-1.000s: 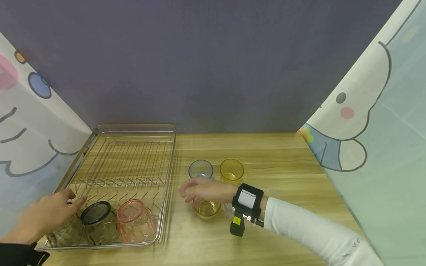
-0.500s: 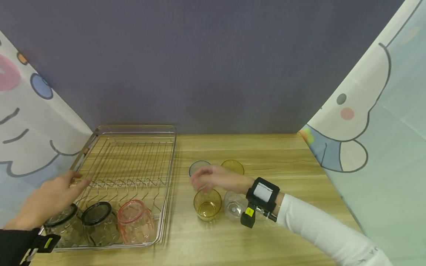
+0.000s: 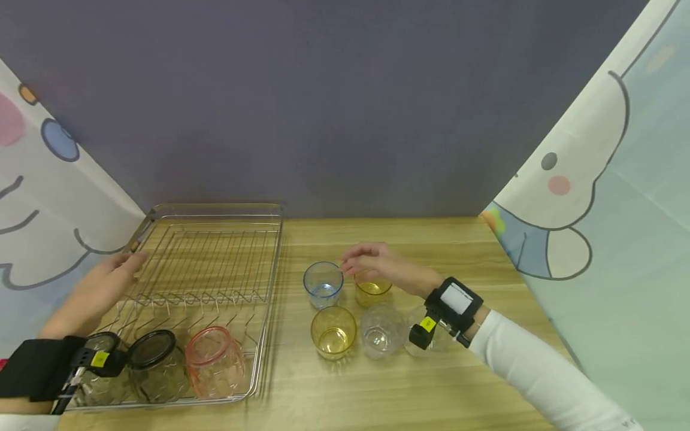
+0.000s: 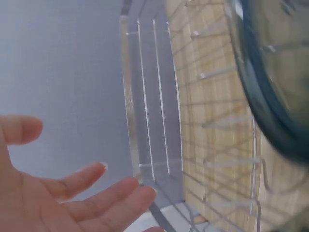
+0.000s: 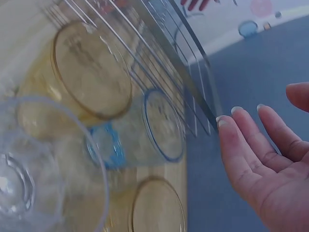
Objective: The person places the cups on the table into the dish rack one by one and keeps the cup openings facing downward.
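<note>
My right hand (image 3: 380,266) hovers over the back yellow glass (image 3: 373,296), its fingers loosely extended and holding nothing. Left of that hand is a blue glass (image 3: 323,284); in front stand another yellow glass (image 3: 333,332) and a clear glass (image 3: 380,332). A further clear glass (image 3: 439,341) is partly hidden by the wrist camera. My left hand (image 3: 105,287) hangs above the left side of the wire rack (image 3: 264,335), fingers relaxed, nothing in them. Near its wrist, a dark-rimmed glass (image 3: 99,383), another dark-rimmed glass (image 3: 156,365) and a pink glass (image 3: 215,362) sit upside down.
A rectangular metal frame surrounds the rack, with a row of bent wire prongs (image 3: 202,299) across its middle. Behind the wooden table (image 3: 431,245) rises a dark grey panel (image 3: 345,120). Cartoon-printed panels (image 3: 566,179) flank both sides.
My left hand has moved back along the rack, away from the dark-rimmed glasses. My right hand has shifted from above the front yellow glass toward the back right, over the other yellow one.
</note>
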